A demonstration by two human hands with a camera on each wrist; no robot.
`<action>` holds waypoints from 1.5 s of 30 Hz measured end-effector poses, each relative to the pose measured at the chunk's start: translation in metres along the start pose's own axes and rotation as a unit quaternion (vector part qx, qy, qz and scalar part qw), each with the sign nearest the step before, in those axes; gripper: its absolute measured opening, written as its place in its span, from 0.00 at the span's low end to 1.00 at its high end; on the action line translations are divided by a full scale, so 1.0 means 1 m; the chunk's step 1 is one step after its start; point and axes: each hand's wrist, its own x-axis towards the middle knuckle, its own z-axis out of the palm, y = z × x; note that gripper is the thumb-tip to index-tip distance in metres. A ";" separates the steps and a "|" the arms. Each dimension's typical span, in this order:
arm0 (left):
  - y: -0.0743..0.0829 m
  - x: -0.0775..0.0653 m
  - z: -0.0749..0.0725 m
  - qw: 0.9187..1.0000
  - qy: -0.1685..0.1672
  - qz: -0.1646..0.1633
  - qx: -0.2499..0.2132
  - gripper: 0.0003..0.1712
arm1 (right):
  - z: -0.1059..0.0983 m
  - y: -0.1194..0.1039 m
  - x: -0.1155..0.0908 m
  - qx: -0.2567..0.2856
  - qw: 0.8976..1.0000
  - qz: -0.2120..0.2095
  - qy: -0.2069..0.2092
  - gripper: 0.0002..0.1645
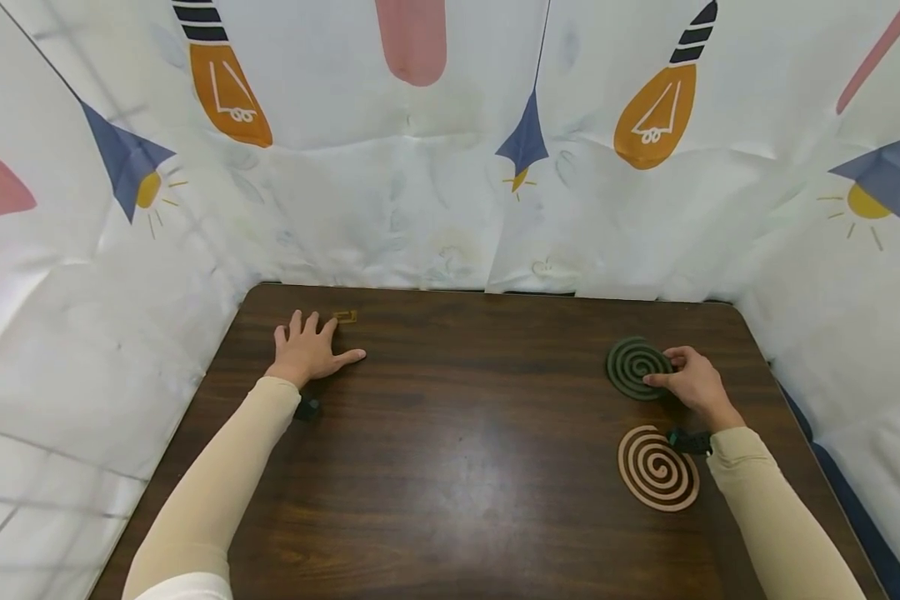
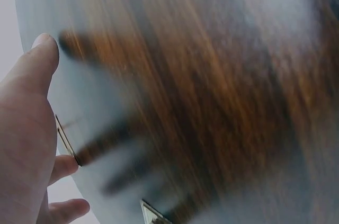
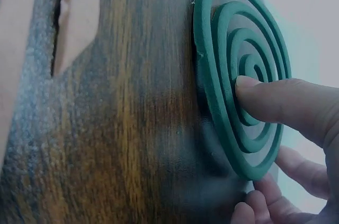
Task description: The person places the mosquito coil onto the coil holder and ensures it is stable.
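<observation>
My right hand (image 1: 693, 385) holds a green mosquito coil (image 1: 636, 368) at the right of the table. In the right wrist view its thumb lies on the coil's spiral, with the other fingers at the rim, partly hidden. Just nearer to me lies a tan mosquito coil (image 1: 658, 468), flat on the wood beside the right wrist. On the far left, my left hand (image 1: 305, 348) has its fingers spread low over the table. A small brass-coloured piece (image 1: 345, 317) is by its fingertips; a thin metal edge (image 2: 66, 140) shows beside a finger in the left wrist view.
The dark wood-grain table (image 1: 457, 433) is glossy and reflects light. White printed cloth (image 1: 420, 208) hangs behind it and along both sides. Both wrists wear small dark devices.
</observation>
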 end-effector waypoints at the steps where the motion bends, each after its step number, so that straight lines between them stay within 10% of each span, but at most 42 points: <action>1: 0.001 0.000 0.001 1.000 0.000 0.000 0.001 0.60 | 0.001 0.000 -0.001 0.004 1.000 0.002 0.002 0.49; 25: 0.015 -0.005 0.006 1.000 0.003 0.005 0.000 0.60 | 0.004 -0.006 -0.008 0.076 0.997 -0.011 0.005 0.52; 45: 0.028 -0.011 0.011 1.000 0.015 0.023 -0.001 0.56 | 0.014 -0.004 -0.008 0.269 0.963 -0.023 -0.005 0.51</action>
